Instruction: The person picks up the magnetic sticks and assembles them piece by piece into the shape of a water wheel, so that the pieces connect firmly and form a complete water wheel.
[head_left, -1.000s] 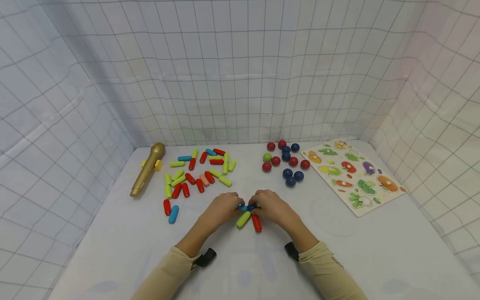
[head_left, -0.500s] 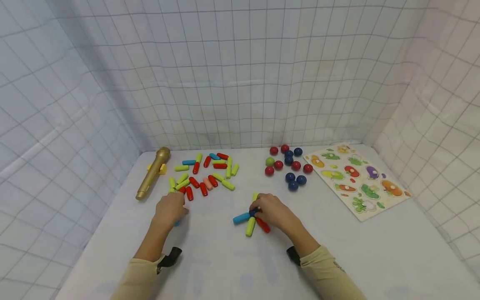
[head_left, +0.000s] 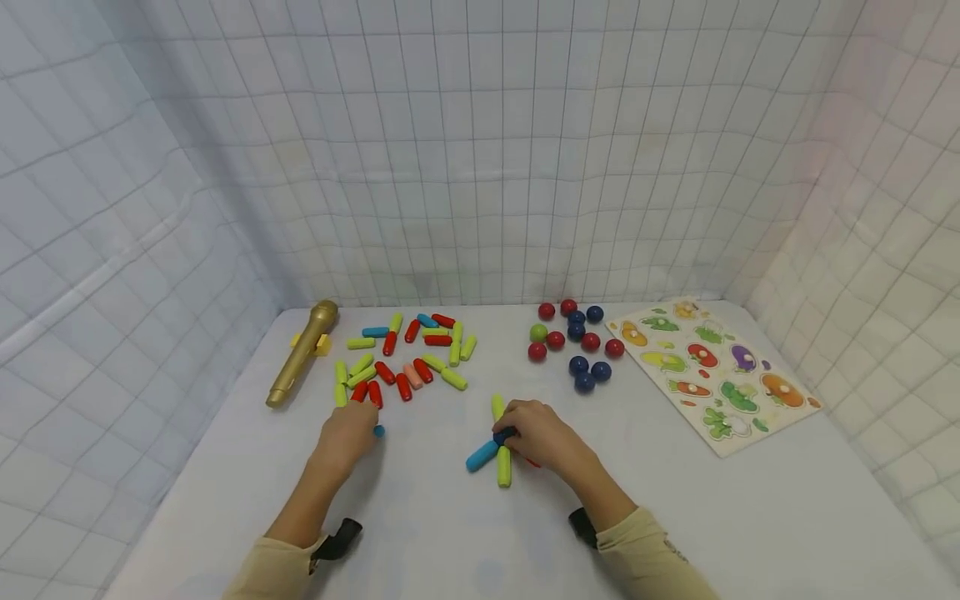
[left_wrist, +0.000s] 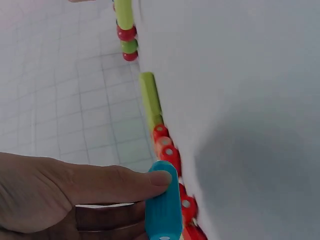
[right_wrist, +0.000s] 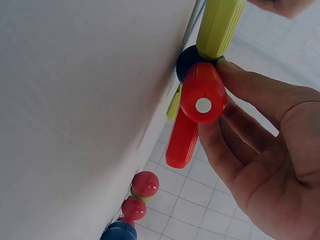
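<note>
On the white table (head_left: 420,533), toward the left, our left hand (head_left: 347,435) pinches a light-blue plastic stick (left_wrist: 163,210) just below the scattered sticks. Right of it, our right hand (head_left: 543,435) grips the dark-blue ball hub (head_left: 501,436) of a star of coloured sticks.

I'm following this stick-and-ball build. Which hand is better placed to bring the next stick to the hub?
Probably the left hand: it pinches a blue stick beside the loose stick pile. The right hand grips the dark blue ball hub and its sticks.
</note>
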